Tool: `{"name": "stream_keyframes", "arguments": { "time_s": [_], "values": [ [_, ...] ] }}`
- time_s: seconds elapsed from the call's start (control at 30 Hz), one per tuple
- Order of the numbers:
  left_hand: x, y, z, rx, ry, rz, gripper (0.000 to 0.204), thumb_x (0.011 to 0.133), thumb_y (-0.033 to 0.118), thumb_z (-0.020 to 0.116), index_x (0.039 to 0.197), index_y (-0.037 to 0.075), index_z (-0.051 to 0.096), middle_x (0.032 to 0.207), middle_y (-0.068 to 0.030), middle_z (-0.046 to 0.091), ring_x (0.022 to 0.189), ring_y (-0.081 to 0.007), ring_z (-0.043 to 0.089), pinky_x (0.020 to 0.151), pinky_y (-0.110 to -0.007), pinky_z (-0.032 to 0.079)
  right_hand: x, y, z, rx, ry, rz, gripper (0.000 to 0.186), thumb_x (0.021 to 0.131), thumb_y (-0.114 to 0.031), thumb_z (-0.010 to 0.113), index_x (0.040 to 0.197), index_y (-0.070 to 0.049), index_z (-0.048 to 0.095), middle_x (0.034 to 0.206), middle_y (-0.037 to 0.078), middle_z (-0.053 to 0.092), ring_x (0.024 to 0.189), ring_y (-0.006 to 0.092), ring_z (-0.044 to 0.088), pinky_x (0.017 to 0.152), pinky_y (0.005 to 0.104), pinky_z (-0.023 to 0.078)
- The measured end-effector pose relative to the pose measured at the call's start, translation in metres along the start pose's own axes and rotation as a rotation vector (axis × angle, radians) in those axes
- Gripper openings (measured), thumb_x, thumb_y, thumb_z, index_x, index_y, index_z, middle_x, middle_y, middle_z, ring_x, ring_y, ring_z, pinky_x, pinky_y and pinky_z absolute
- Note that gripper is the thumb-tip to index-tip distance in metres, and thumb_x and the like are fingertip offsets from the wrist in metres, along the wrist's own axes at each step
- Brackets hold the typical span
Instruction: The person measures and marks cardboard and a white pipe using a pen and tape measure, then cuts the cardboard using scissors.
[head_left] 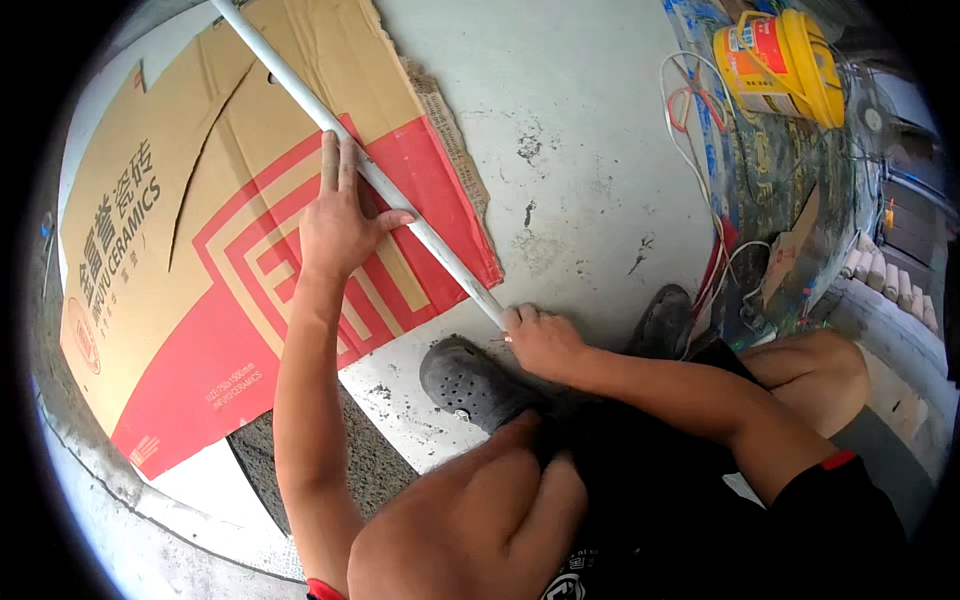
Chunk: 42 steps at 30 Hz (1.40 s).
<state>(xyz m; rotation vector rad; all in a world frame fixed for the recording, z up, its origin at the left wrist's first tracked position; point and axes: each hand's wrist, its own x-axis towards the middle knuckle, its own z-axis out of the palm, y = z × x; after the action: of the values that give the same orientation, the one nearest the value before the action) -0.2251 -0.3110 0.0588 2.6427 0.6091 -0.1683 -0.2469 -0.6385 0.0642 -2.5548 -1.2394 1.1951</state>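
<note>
A long, thin white pipe (288, 82) runs slantwise from the far left down to the middle, over a flat piece of brown and red cardboard (200, 330). My left hand (343, 215) lies against the pipe, its fingers stretched out and its thumb apart, both touching the pipe. Around the pipe's near end the fingers of my right hand (543, 342) are closed, just above my shoe. The exact tip of that end is hidden by this hand. The cardboard has a long slit (205, 160) and a torn right edge.
A yellow bucket (780, 65) lies tilted at the far right, with red-handled scissors (690, 100) and a white cable (690, 150) beside it. Dark clogs (470, 378) stand on the pale, stained floor slab (560, 120). Rolled pale pieces (890, 280) are at the right.
</note>
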Motion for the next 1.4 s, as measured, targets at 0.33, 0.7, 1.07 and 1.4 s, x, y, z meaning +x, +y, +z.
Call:
{"name": "stream_keyframes", "arguments": {
  "time_s": [0.33, 0.7, 1.07, 1.4],
  "values": [
    [0.003, 0.0, 0.001, -0.014, -0.039, -0.004, 0.131, 0.056, 0.061, 0.084, 0.155, 0.001, 0.024, 0.164, -0.0165, 0.02, 0.096, -0.039, 0.07, 0.07, -0.043, 0.06, 0.057, -0.025, -0.082, 0.513, 0.262, 0.072, 0.032, 0.097, -0.027, 0.059, 0.109, 0.001, 0.053, 0.097, 0.026, 0.066, 0.089, 0.0421, 0.067, 0.075, 0.0504, 0.052],
    [0.004, -0.006, -0.001, -0.058, -0.071, -0.021, 0.138, 0.05, 0.059, 0.086, 0.156, -0.001, 0.02, 0.165, -0.0177, 0.015, 0.096, -0.0377, 0.07, 0.073, -0.042, 0.06, 0.195, -0.057, -0.165, 0.409, 0.508, -0.09, 0.032, 0.102, -0.017, 0.046, 0.125, 0.001, 0.059, 0.106, 0.029, 0.065, 0.103, 0.0456, 0.062, 0.088, 0.052, 0.049],
    [0.003, -0.01, 0.003, -0.135, -0.038, 0.009, 0.137, 0.052, 0.057, 0.087, 0.157, 0.002, 0.018, 0.165, -0.0164, 0.017, 0.093, -0.0364, 0.071, 0.069, -0.042, 0.06, 0.242, -0.087, -0.171, 0.378, 0.507, -0.054, 0.019, 0.097, -0.012, 0.051, 0.111, 0.0, 0.056, 0.096, 0.028, 0.068, 0.093, 0.0473, 0.065, 0.079, 0.0558, 0.051],
    [0.004, -0.01, 0.004, -0.127, -0.059, -0.005, 0.138, 0.053, 0.054, 0.089, 0.158, 0.004, 0.015, 0.166, -0.0157, 0.016, 0.095, -0.0368, 0.07, 0.068, -0.042, 0.06, 0.241, -0.089, -0.178, 0.376, 0.442, -0.149, 0.012, 0.093, -0.006, 0.054, 0.1, 0.002, 0.058, 0.089, 0.028, 0.067, 0.088, 0.0488, 0.064, 0.077, 0.055, 0.051]
  ]
}}
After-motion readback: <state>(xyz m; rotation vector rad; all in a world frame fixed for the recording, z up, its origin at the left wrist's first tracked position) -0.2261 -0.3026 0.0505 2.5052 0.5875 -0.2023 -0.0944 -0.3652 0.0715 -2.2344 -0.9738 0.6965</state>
